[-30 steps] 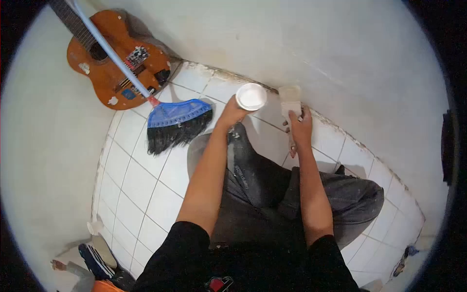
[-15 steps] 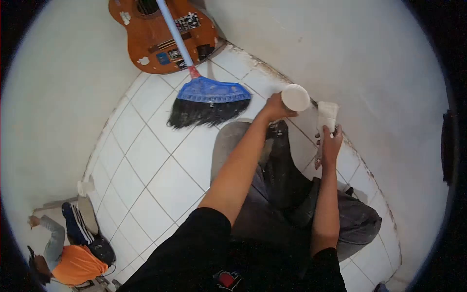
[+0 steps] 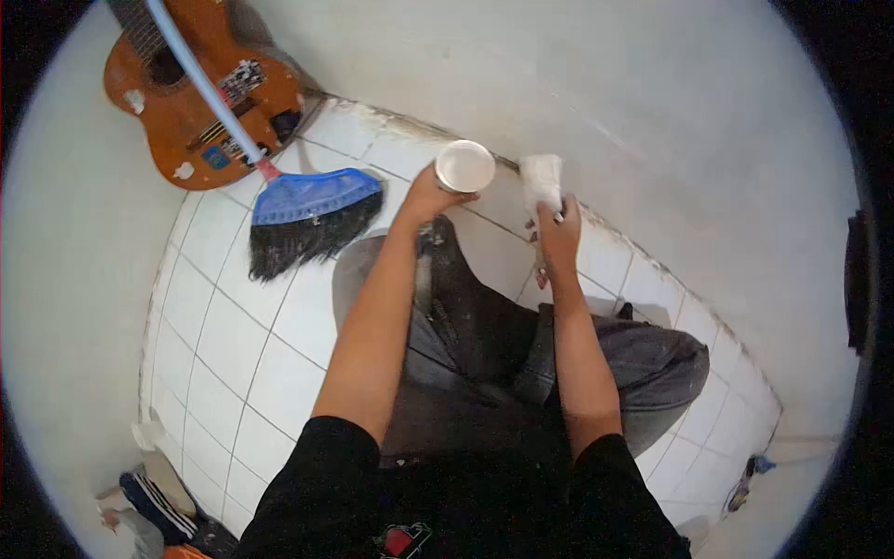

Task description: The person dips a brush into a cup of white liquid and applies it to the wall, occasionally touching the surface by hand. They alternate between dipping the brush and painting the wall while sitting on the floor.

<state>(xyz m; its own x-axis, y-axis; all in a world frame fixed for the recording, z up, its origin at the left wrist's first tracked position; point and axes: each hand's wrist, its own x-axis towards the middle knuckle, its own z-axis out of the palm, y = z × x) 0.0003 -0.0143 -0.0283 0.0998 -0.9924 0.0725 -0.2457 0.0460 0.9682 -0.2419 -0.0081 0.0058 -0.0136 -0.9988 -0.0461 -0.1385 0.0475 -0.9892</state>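
The left hand curls around a round white cup with a thin rim and a pale inside. Just right of the cup, the right hand grips a flat paintbrush, its wide, whitish end near the smooth pale wall. I can't tell if they touch. Left of the cup is a broom with a blue head and shaggy black bristles. Farther left of the cup is a curvy brown guitar with stickers. Square white tiles spread out below the cup.
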